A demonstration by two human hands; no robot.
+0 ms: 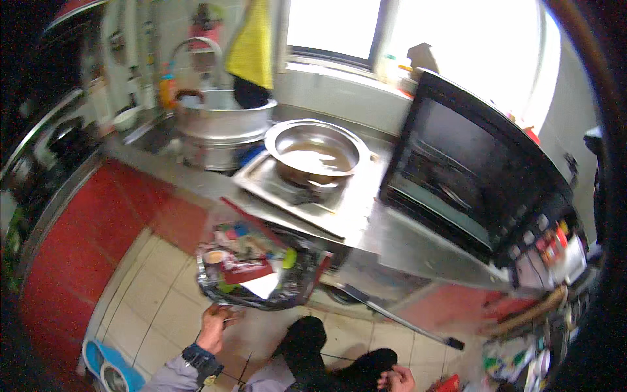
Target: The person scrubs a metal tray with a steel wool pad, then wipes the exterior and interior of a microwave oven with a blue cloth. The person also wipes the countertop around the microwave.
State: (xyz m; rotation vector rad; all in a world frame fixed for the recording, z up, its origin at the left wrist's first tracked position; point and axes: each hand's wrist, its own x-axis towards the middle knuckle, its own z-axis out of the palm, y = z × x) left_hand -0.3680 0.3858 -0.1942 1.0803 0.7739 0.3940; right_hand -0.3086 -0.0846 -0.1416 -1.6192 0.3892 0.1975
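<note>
My left hand point(215, 326), with a dark watch on the wrist, is at the near rim of a trash bin lined with a black plastic bag point(254, 306). Its fingers are partly bent; whether they hold the bag or something small cannot be told. Mixed rubbish point(247, 269) fills the bin, with wrappers and a white piece on top. My right hand point(397, 379) is low in the picture beside my dark-clad knee, its fingers curled and blurred. Beyond the bin, a stainless steel basin point(316, 152) with liquid stands on a single burner stove point(294, 196).
A microwave oven point(450, 171) sits on the steel counter at right. Large aluminium pots point(225, 122) stand at back left, below a hanging yellow cloth point(251, 44). A long-handled tool point(406, 321) lies slanting near the cabinet. A blue and white object point(110, 367) stands on the tiled floor at left.
</note>
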